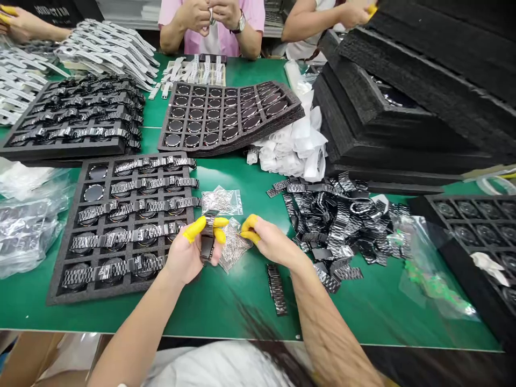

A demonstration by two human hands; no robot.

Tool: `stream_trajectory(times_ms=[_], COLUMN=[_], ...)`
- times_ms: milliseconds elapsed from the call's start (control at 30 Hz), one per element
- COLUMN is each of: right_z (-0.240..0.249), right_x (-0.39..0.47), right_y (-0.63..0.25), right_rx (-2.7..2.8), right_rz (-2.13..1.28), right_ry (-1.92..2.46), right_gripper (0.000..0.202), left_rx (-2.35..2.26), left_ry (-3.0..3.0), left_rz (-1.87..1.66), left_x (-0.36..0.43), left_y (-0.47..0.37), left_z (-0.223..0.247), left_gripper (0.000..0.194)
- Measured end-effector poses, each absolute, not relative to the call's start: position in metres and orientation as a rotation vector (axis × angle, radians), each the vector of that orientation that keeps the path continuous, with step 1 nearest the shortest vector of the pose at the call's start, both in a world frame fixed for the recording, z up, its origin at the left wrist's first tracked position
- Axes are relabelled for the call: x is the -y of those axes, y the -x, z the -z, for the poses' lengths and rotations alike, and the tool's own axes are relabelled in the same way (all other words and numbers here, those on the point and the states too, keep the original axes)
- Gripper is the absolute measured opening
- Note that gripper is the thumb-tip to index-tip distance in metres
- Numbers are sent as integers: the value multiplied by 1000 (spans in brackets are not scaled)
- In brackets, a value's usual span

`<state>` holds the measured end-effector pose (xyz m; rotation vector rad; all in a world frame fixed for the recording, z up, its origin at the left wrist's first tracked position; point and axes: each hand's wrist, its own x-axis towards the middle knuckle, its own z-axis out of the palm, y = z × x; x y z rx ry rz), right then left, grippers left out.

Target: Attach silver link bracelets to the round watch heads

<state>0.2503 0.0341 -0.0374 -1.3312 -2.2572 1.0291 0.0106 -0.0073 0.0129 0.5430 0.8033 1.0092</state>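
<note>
My left hand [187, 255], with yellow finger covers, is closed around a dark watch [207, 244] with a black metal link strap. My right hand [266, 239] is in a pinch at the right edge of a pile of thin metal pins [231, 247]; whatever lies between its fingertips is too small to make out. A second clear bag of pins [221, 201] lies just beyond. Left of my hands, a black foam tray [60, 263] carries watches with link straps and a few bare watch heads [94, 192]. One loose black strap [276, 289] rests below my right hand.
A heap of black link straps [334, 220] lies to the right. Ahead stands a foam tray of watch heads [213, 115], beside tall stacked black foam trays [387, 129]. White straps [108, 54] are piled back left. A person in a pink shirt [253, 21] works opposite.
</note>
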Motion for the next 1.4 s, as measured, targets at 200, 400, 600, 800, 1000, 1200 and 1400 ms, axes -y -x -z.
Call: stream_trajectory(times_ms=[200,400,600,800,1000,1200,1400], right_z=[25,33,36,29,24,28,30], right_x=[-21,-14,-6,-6,-10,-8,-7], right_y=[-253,-238,-230,-217,-215,-218,-218], right_rx=[1715,1723,1463,1501,1595,1658,1452], right_rz=[-1341,-1215,-1072,-465,-317,-211,-781], right_ry=[1205,1149,1155,837,762,819,874], right_gripper=[18,29,18,12,21,22,8], left_rx=[-779,-852,-809,-797,-791,-780,-780], left_ry=[-579,-573,-550,-511,-493,-510,-527], left_rz=[-822,-846,-806,-733,-736,-778,-751], left_x=[17,21,22,23,24,24,25], left_y=[-29,-36,-40,-43,-45,-44,-45], left_z=[0,9,6,0,-1,1,-2], left_gripper=[39,40,53,55,59,58,59])
